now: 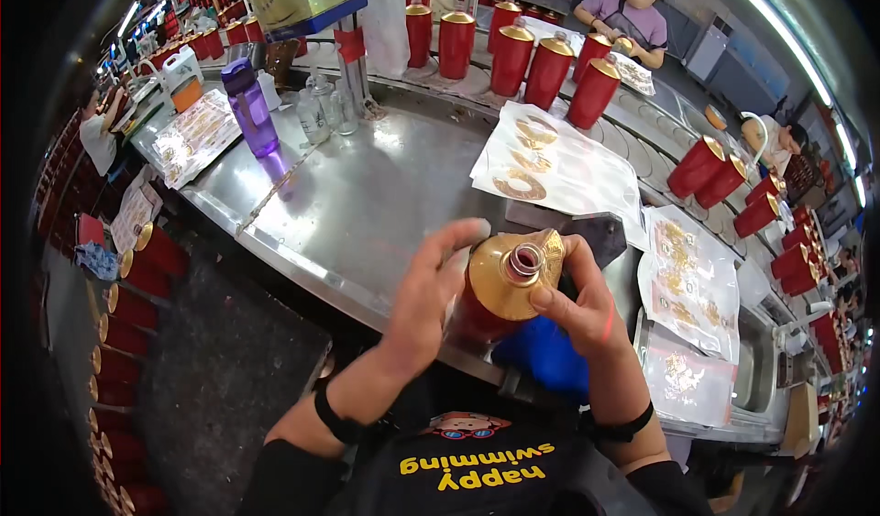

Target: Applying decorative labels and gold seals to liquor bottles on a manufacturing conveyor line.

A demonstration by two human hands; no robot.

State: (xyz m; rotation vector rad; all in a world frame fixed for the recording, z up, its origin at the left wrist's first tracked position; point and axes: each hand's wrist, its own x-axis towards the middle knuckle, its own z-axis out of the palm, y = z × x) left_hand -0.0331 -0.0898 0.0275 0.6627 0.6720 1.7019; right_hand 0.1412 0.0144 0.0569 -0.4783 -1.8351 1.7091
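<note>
A red glass bottle [495,307] with a gold shoulder and an uncapped clear neck stands upright in front of me, at the near edge of the metal table. My left hand [423,296] curves along its left side, fingers stretched up and the palm by the red body. On the right of the shoulder lies a textured gold decal [551,256], partly covered by my fingers. My right hand [587,301] presses this decal against the bottle, thumb in front and fingers behind. The bottle's base is hidden.
White sheets of gold decals [559,163] lie beyond the bottle, with more sheets [689,278] at right by a sink [756,369]. Red bottles [532,58] line a conveyor behind. A purple water bottle [250,108] and glass bottles [316,113] stand left. A co-worker [632,16] sits across.
</note>
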